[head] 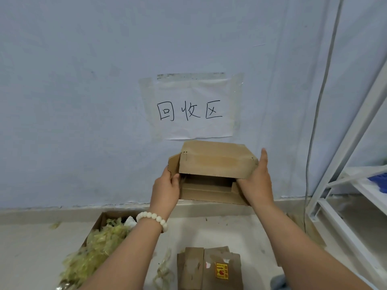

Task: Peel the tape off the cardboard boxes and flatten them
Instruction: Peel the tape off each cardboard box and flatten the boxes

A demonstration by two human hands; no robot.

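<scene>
The pale blue wall (83,80) fills most of your view, with the light floor (31,248) running along the bottom. A white metal rack (356,143) stands on your right, with a thin cable (320,101) hanging down the wall just beside it. A paper sign (194,107) with three handwritten characters is taped to the middle of the wall.

Right under that sign you've got the cardboard box (215,164) up in the air, well off the floor, between both hands. Its open side faces you, one big flap hangs down over the front, and you can see folded layers inside.

Down on the floor at left is an open carton (100,220) stuffed with a pile of yellowish peeled tape (98,248), and some loose strips have spilled out beside it. Near the bottom middle lies a flattened box (209,268) with a yellow sticker (222,271) on it.

Your left hand (165,189) grips the box's left side flap, with the fingers curled round its edge. Your right hand (257,185) is pressed against the box's right side. The thumb points straight up along the outside, but the rest of the fingers go behind the corner of the front flap, so I honestly can't tell how far they're curled.

There's a white bead bracelet (152,218) on your left wrist.
</scene>
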